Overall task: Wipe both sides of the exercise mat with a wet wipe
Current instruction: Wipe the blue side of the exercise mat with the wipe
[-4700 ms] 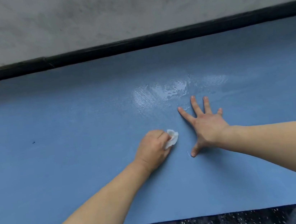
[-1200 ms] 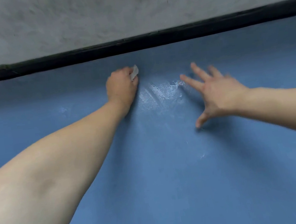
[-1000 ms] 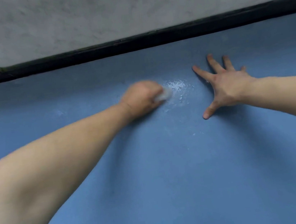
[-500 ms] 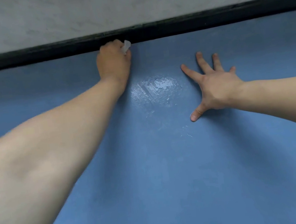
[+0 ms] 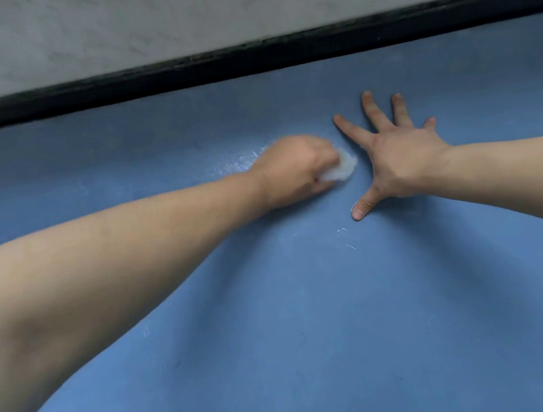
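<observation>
Likely a gym or home workout corner: blue exercise mat [image 5: 313, 321], black baseboard [image 5: 244, 64], grey wall [image 5: 203, 10].

Both forearms are bare from elbow to wrist, with no sleeves in view. The left hand [image 5: 293, 171] and the right hand [image 5: 402, 157] wear no gloves, rings, watch or bands.

right hand [image 5: 398, 158] blocks rightward; mat [image 5: 313, 321] open nearer.

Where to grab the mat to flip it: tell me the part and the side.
Take the mat by its far edge, beside the black strip. It lies flat, so only an edge lets fingers curl under. First lift the right hand, spread flat on it; the left hand holds the wipe.
</observation>
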A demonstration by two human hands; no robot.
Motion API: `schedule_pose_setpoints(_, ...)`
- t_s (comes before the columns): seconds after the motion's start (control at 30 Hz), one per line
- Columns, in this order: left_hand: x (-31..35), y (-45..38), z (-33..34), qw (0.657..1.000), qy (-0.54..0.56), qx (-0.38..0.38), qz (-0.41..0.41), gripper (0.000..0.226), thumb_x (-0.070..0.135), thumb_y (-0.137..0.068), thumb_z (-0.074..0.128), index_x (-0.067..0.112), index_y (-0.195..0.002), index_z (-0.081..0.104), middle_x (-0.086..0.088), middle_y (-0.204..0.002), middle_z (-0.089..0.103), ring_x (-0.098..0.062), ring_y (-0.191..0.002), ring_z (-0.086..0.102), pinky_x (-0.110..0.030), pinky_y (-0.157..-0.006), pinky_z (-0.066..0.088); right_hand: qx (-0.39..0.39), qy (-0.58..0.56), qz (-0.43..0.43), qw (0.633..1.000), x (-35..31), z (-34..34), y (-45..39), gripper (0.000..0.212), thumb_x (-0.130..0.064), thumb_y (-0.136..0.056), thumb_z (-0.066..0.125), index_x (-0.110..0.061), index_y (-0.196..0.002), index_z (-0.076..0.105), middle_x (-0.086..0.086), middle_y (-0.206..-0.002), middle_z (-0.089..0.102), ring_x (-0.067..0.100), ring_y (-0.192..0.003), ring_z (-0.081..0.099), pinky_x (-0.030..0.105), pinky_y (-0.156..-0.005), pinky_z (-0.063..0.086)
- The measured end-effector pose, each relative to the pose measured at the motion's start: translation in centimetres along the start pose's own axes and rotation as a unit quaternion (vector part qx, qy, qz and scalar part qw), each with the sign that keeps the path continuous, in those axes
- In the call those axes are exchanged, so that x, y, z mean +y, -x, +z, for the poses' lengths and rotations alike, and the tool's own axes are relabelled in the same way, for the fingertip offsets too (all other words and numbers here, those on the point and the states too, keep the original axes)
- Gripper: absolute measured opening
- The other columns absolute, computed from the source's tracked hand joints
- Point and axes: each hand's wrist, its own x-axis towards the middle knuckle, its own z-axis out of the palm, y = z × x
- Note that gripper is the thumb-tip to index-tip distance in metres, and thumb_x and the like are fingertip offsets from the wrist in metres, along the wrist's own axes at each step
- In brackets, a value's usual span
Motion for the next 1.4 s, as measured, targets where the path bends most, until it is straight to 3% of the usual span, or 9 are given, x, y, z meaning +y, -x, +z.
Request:
schedule_pose_setpoints(0.07,-2.2,0.5,-1.0,0.999,-0.047,-0.008,0.017,0.023,0.034,-0.091,0.065,0.013,-0.081,0.065,-0.009,-0.075,0.062,-0.033,-0.068,0.06,-0.034,-0.054,0.043,0.001,-0.001,-0.001,1.0,0.0,0.0,0.0,0.168,-0.091,-0.031,0.082,-0.055,-0.156,-0.025,-0.005,-0.168,-0.036,0.043,-0.158,-0.02,0.082,-0.115,0.018)
schedule_pose_setpoints(0.2,-6.2,1.9,-3.5,0.931,-0.086,0.155,-0.32,0.021,0.03,-0.088,0.057,0.013,-0.077,0.064,-0.014,-0.077,0.067,-0.04,-0.073,0.062,-0.037,-0.058,0.039,0.0,0.002,0.001,1.0,0.0,0.1,-0.1,0.168,-0.091,-0.031,0.081,-0.055,-0.156,-0.025,-0.006,-0.168,-0.036,0.043,-0.158,-0.02,0.082,-0.115,0.018)
schedule_pose_setpoints(0.4,1.3,5.4,0.1,0.99,-0.006,-0.042,0.133,0.019,0.023,-0.091,0.07,0.011,-0.078,0.062,-0.009,-0.072,0.057,-0.031,-0.064,0.052,-0.036,-0.058,0.034,-0.003,0.002,-0.001,1.0,-0.2,-0.2,0.2,0.167,-0.091,-0.032,0.082,-0.055,-0.156,-0.024,-0.005,-0.168,-0.035,0.044,-0.158,-0.02,0.082,-0.115,0.017)
schedule_pose_setpoints(0.57,-4.1,6.6,-2.5,0.937,-0.06,0.179,-0.295,0.027,0.032,-0.086,0.054,0.011,-0.069,0.057,-0.012,-0.067,0.058,-0.037,-0.064,0.057,-0.038,-0.056,0.039,-0.011,-0.002,0.0,1.0,-0.4,-0.7,0.6,0.167,-0.091,-0.03,0.082,-0.057,-0.155,-0.023,-0.007,-0.168,-0.035,0.042,-0.158,-0.021,0.083,-0.114,0.017)
schedule_pose_setpoints(0.77,6.2,10.3,2.1,0.989,0.054,-0.051,0.125,0.016,0.026,-0.093,0.068,0.013,-0.09,0.06,-0.008,-0.079,0.057,-0.029,-0.071,0.05,-0.035,-0.063,0.039,-0.038,-0.028,-0.008,0.999,-0.7,-1.8,2.9,0.161,-0.083,-0.041,0.087,-0.053,-0.16,-0.016,-0.006,-0.173,-0.025,0.037,-0.16,-0.015,0.074,-0.121,0.019)
schedule_pose_setpoints(0.97,5.9,11.5,1.9,0.936,0.033,0.167,-0.307,0.022,0.028,-0.085,0.056,0.011,-0.073,0.062,-0.008,-0.07,0.057,-0.032,-0.066,0.056,-0.035,-0.054,0.04,-0.041,0.019,-0.099,0.994,2.2,-1.0,12.1,0.154,-0.088,-0.048,0.08,-0.051,-0.159,-0.021,-0.007,-0.174,-0.02,0.026,-0.162,-0.011,0.056,-0.125,0.022)
schedule_pose_setpoints(1.13,9.6,13.7,2.4,0.998,0.052,0.011,-0.044,0.024,0.03,-0.092,0.057,0.01,-0.081,0.065,-0.007,-0.075,0.059,-0.031,-0.066,0.054,-0.033,-0.055,0.042,-0.056,0.082,-0.097,0.99,-0.5,5.7,13.5,0.165,-0.094,-0.043,0.077,-0.044,-0.156,-0.031,0.0,-0.166,-0.039,0.038,-0.158,-0.024,0.067,-0.124,0.02)
schedule_pose_setpoints(1.3,6.7,13.9,1.6,0.934,0.017,0.16,-0.319,0.019,0.017,-0.083,0.068,0.012,-0.068,0.057,-0.006,-0.067,0.052,-0.032,-0.061,0.053,-0.033,-0.053,0.039,-0.059,0.138,-0.109,0.983,0.1,6.9,13.7,0.165,-0.084,-0.049,0.083,-0.043,-0.154,-0.037,0.004,-0.163,-0.044,0.041,-0.157,-0.025,0.065,-0.122,0.026)
schedule_pose_setpoints(1.4,12.2,15.6,3.7,0.993,0.08,0.057,-0.072,0.019,0.024,-0.091,0.066,0.011,-0.077,0.063,-0.008,-0.072,0.054,-0.032,-0.064,0.051,-0.034,-0.055,0.034,-0.056,0.154,-0.107,0.981,-0.3,7.1,13.6,0.167,-0.084,-0.048,0.084,-0.041,-0.154,-0.038,0.007,-0.163,-0.044,0.044,-0.157,-0.024,0.066,-0.121,0.028)
